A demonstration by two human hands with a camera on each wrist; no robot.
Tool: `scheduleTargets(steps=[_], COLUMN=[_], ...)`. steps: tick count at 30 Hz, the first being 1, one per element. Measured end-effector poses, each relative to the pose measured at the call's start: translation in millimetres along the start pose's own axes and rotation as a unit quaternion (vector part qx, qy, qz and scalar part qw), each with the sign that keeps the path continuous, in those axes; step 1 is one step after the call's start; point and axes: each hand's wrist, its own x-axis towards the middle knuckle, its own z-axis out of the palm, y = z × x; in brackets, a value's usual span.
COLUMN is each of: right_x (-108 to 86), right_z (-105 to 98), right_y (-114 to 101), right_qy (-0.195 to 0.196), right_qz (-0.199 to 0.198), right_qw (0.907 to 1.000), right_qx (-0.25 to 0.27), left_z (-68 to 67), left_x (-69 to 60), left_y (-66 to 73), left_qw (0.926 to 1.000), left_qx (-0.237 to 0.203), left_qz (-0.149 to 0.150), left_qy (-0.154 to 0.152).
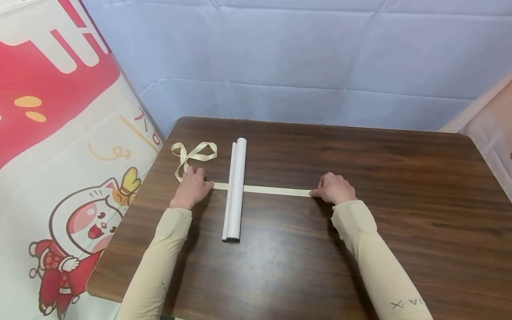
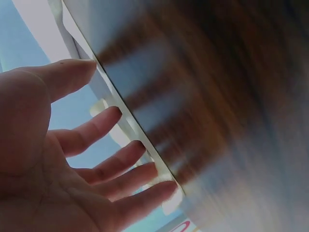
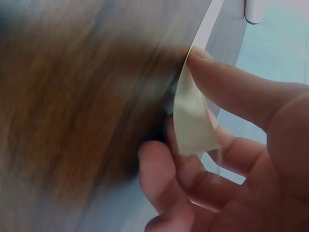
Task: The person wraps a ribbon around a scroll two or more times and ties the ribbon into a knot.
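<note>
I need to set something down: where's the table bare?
Widest: the table, right of the right hand. Also: beyond the ribbon, right of the white roll; and this side of the ribbon, between roll and right sleeve. Crowded: around left hand, roll and ribbon loops.

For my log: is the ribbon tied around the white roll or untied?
Untied: the ribbon runs beneath the white roll, none crosses over it; the right hand holds one end.

My head view is bright, with soft glare toward the near edge of the table (image 1: 400,178) and shadows beside both sleeves (image 1: 160,258); my left wrist view blurs dark streaks beyond the left hand (image 2: 63,183); the right's backdrop (image 3: 285,58) washes out.
</note>
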Motion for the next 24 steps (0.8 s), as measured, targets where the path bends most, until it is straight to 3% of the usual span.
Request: scheduleTargets(steps=[10,24], right_x=[-1.9,-9.5], right_z=[-9,-29], right_y=[18,60], right_qy=[-0.008,-0.013], right_qz=[0.014,0.036], right_qw=[0.9997,0.9992], right_qx=[0.019,0.015], left_z=[0.7,-0.7], left_x=[1.9,2.9], left_y=[-5.4,-18.7], left_qw=[0.9999,0.9994], left_qx=[0.006,0.011], left_qz=[-0.012,-0.031], left_qy=[0.008,-0.008])
